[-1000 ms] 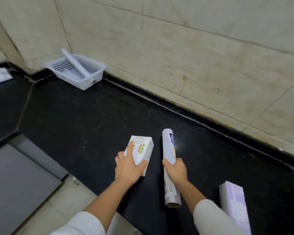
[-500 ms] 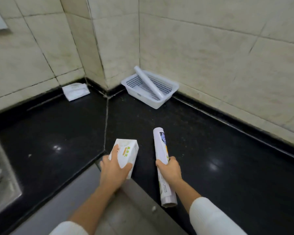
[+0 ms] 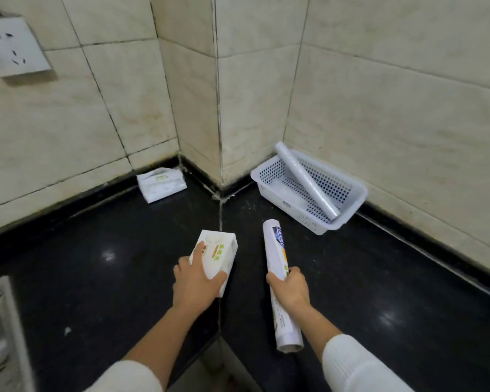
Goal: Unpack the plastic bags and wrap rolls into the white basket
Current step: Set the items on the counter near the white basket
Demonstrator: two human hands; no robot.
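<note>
My left hand (image 3: 196, 284) grips a white pack of plastic bags (image 3: 215, 254) with green print, held above the black counter. My right hand (image 3: 290, 287) is closed around the middle of a long white wrap roll (image 3: 276, 250) that points away from me. The white perforated basket (image 3: 269, 190) stands in the counter's far corner, to the right of the wall pillar. A clear wrap roll (image 3: 306, 182) lies slanted inside it, its upper end over the back rim. Both hands are short of the basket.
The black stone counter (image 3: 96, 264) runs along tiled walls that meet at a jutting corner pillar (image 3: 218, 108). A white packet (image 3: 161, 184) lies against the left wall. A wall socket (image 3: 12, 46) is at upper left. A metal rack edge (image 3: 0, 329) shows at lower left.
The view has swung left along the counter. Both hands have carried the pack and the roll toward the corner, and the basket now lies much closer ahead to the right.
</note>
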